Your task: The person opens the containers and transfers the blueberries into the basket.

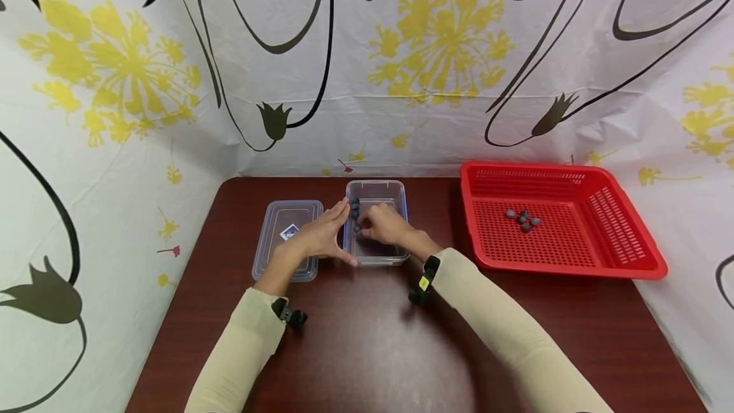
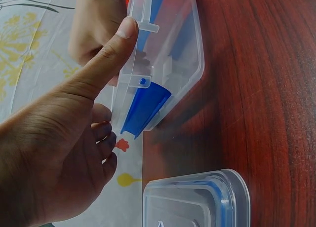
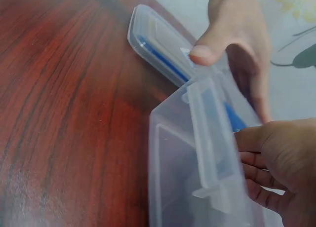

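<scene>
A clear plastic container [image 1: 378, 261] stands on the table with several blueberries [image 1: 355, 204] along its left wall. My left hand [image 1: 318, 234] steadies that side, fingers extended, with the thumb [image 2: 116, 44] at the front rim in the left wrist view. My right hand [image 1: 388, 225] reaches inside, its curled fingers pinching a blueberry [image 1: 357, 229] beside the left wall. In the right wrist view the right hand [image 3: 281, 163] shows bent fingers, but the container wall hides their tips. The container's lid [image 1: 269, 234] lies flat on the left, partly under my left forearm.
A red plastic basket [image 1: 564, 266] stands on the right with several blueberries [image 1: 524, 220] on its perforated floor. The dark wooden table [image 1: 367, 336] ends at a patterned cloth [image 1: 355, 113] at the back and sides.
</scene>
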The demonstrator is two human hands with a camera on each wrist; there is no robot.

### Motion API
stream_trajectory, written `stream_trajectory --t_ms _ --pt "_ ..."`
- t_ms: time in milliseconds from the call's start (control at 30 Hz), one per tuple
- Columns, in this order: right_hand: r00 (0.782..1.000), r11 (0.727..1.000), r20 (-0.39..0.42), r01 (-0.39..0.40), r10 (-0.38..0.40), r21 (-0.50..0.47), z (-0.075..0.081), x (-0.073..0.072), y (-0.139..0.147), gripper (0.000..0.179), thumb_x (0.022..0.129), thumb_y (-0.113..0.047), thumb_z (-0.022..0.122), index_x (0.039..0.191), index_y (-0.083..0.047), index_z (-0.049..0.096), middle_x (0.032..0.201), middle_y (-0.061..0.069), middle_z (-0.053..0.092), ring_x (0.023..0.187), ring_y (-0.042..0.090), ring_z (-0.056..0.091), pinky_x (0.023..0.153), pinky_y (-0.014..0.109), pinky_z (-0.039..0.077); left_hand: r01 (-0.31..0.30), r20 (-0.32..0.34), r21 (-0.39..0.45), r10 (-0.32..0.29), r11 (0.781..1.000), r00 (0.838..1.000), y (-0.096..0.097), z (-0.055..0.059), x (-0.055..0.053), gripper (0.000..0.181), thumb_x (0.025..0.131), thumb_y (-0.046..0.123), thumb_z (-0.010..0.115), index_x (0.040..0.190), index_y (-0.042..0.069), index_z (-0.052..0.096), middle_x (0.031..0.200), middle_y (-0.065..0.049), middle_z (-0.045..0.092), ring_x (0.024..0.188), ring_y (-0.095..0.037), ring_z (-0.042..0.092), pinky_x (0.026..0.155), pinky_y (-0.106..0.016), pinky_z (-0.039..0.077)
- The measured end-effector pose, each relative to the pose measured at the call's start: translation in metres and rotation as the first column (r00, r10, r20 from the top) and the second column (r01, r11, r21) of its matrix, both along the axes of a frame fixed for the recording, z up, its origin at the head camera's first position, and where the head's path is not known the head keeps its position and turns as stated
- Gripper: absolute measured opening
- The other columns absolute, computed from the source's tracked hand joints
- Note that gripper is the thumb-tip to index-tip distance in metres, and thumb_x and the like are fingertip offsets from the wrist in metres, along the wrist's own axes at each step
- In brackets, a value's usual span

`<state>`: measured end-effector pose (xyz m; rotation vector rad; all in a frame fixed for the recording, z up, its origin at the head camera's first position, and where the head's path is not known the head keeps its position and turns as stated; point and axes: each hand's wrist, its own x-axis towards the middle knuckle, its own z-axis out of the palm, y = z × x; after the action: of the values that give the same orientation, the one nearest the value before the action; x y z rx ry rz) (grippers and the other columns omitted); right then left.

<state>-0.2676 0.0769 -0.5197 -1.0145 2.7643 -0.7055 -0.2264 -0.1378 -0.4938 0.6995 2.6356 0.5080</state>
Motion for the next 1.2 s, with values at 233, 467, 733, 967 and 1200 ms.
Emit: stream_trajectory --t_ms 233,467,733,967,1200 --pt "0.999 0.999 -0.047 -0.025 0.023 -0.044 0.027 0.004 0.019 0.018 0.093 -0.010 0.081 0.109 -0.001 0.082 0.097 0.007 0.081 0.080 0.016 0.075 0.072 0.033 0.061 -0.008 0.011 -0.009 0.008 1.000 1.000 0.000 0.000 -0.001 0.137 0.076 0.066 0.088 0.170 0.005 0.009 0.179 -0.009 -0.005 0.164 -0.035 0.009 0.122 -0.057 0.035" --pt "0.995 0.998 -0.101 -0.012 0.006 -0.059 0.048 0.007 0.046 0.022 0.091 -0.012 0.084 0.109 -0.001 0.082 0.095 0.007 0.081 0.066 0.009 0.066 0.060 0.029 0.054 0.004 0.023 -0.012 -0.004 1.000 1.000 -0.001 -0.002 -0.001 0.138 0.076 0.067 0.088 0.170 0.006 0.008 0.179 -0.008 -0.006 0.164 -0.033 0.006 0.123 -0.059 0.031" --pt "0.977 0.999 -0.212 -0.022 0.017 -0.023 0.066 0.013 0.083 0.019 0.091 -0.012 0.084 0.108 -0.004 0.083 0.098 0.009 0.079 0.081 0.022 0.073 0.069 0.040 0.058 0.007 0.012 0.007 -0.007 1.000 1.000 -0.002 -0.003 -0.002 0.138 0.075 0.065 0.089 0.170 0.005 0.008 0.179 -0.009 -0.006 0.164 -0.033 0.005 0.126 -0.057 0.026" --pt "0.968 1.000 -0.249 0.022 -0.020 0.005 0.085 0.017 0.123 0.017 0.090 -0.013 0.085 0.103 -0.002 0.082 0.094 0.009 0.077 0.078 0.023 0.072 0.066 0.040 0.057 0.000 0.010 -0.002 0.000 1.000 1.000 -0.002 -0.005 0.000 0.140 0.074 0.066 0.089 0.170 0.005 0.008 0.179 -0.008 -0.006 0.164 -0.033 0.006 0.124 -0.056 0.031" --pt "0.963 0.996 -0.258 0.083 -0.076 0.016 0.099 0.010 0.171 0.014 0.093 -0.013 0.082 0.102 -0.002 0.082 0.092 0.008 0.078 0.071 0.017 0.064 0.065 0.040 0.053 -0.008 0.016 -0.004 0.008 1.000 1.000 -0.001 -0.001 0.002 0.139 0.075 0.065 0.089 0.170 0.006 0.006 0.179 -0.007 -0.007 0.164 -0.032 0.006 0.120 -0.058 0.038"
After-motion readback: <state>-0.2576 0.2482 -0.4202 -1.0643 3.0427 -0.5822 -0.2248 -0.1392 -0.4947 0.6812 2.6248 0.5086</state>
